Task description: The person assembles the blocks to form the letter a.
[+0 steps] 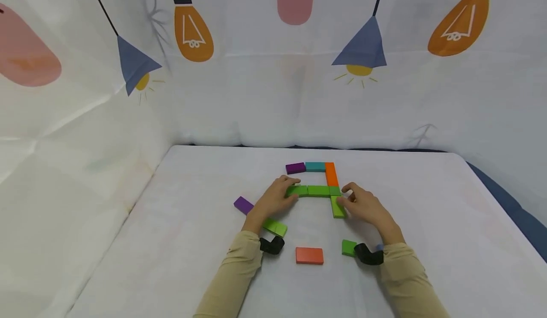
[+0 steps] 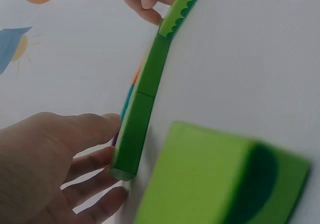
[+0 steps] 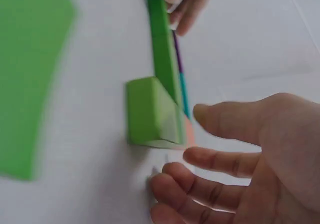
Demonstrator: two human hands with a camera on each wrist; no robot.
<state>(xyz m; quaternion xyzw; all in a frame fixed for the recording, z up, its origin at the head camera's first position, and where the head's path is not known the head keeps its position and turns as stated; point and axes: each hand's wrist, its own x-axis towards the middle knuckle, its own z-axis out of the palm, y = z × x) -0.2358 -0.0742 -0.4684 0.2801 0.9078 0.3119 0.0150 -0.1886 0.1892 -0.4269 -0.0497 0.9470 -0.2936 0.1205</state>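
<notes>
In the head view, my left hand [image 1: 277, 197] is at the left end of a row of flat coloured blocks. Its thumb and fingers lie loosely about a green block [image 2: 132, 136], fingertips right at its side. A second green block [image 1: 318, 191] continues the row to a corner, where a lime block [image 1: 338, 209] points toward me. Beside that corner is my right hand [image 1: 365, 206], thumb near the lime block and fingers loosely bent. In the right wrist view a gap shows between its thumb and index finger. An orange block [image 1: 331, 174] runs back from the corner.
At the back, a teal block [image 1: 315, 167] and a purple block [image 1: 295, 168] continue from the orange one. Loose nearer me lie a purple block [image 1: 243, 205], a lime block [image 1: 275, 227], a red-orange block [image 1: 309, 256] and a green block [image 1: 348, 247]. The white table [image 1: 205, 175] meets a patterned cloth [image 1: 265, 99].
</notes>
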